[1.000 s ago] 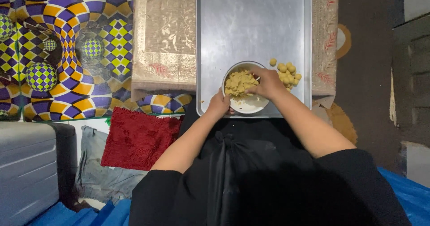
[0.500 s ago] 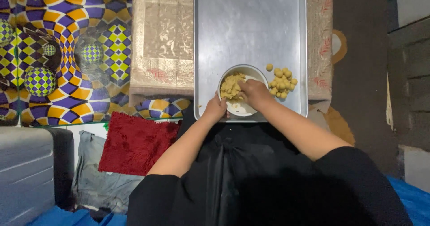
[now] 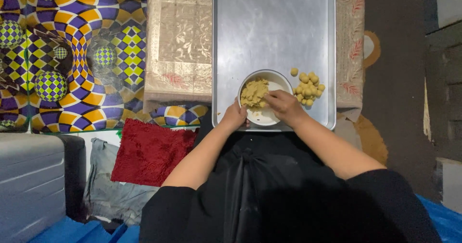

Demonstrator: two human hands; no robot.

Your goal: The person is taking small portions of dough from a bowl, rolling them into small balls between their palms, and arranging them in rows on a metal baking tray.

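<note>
Left hand (image 3: 234, 118) gripped the near rim of the white bowl (image 3: 279, 82) on the metal tray (image 3: 269, 26). Right hand (image 3: 285, 106) reached into the bowl, fingertips pinching at the dough (image 3: 254, 93); firmness of the hold impossible to tell. Just right of the bowl, a cluster of dough balls (image 3: 308, 88). Under the tray, a beige cloth (image 3: 178, 41). Further left, a patterned mat (image 3: 67, 55), red rug (image 3: 151, 151) and grey box (image 3: 29, 185).

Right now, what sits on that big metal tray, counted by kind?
Round white bowl holding yellow dough: 1
Lump of yellow dough in it: 1
Cluster of small rolled dough balls: 1, balls too small to count
Total: 3
</note>
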